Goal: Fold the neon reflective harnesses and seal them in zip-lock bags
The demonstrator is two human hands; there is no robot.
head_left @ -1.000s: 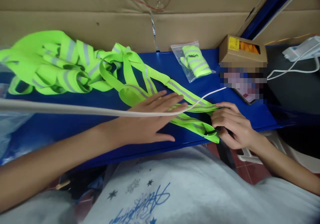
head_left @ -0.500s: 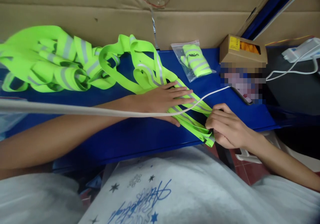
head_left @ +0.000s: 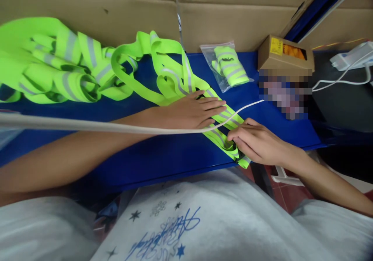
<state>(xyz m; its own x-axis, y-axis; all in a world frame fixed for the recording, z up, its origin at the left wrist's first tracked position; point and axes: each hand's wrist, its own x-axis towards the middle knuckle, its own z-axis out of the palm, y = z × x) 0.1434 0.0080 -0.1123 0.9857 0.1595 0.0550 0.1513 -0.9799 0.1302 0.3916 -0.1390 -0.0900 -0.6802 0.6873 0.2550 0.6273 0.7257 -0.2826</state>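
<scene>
A neon-yellow reflective strap [head_left: 223, 115] with grey stripes lies in folded layers across the blue table, its end hanging at the front edge. My left hand [head_left: 194, 111] rests flat on these layers, palm down, fingers stretched out. Near the strap's front end, my right hand [head_left: 256, 142] is closed, thumb and fingers pinching a part of it. A small black buckle piece shows beside the right fingertips, partly hidden. Loose loops of the same strap [head_left: 171, 47] rise behind my left hand. A thin white cable [head_left: 163, 130] crosses in front of my left forearm.
A large heap of neon reflective straps [head_left: 72, 62] covers the back left. A clear zip bag [head_left: 211, 64] with a rolled strap lies behind the hands. At the back right stand a cardboard box [head_left: 268, 60] and a white power strip [head_left: 352, 56]; a pixelated patch hides something before the box.
My right hand has moved slightly left along the strap's end, fingers drawn in. My left hand stays on the layers, its fingers closer together. The view has shifted a little.
</scene>
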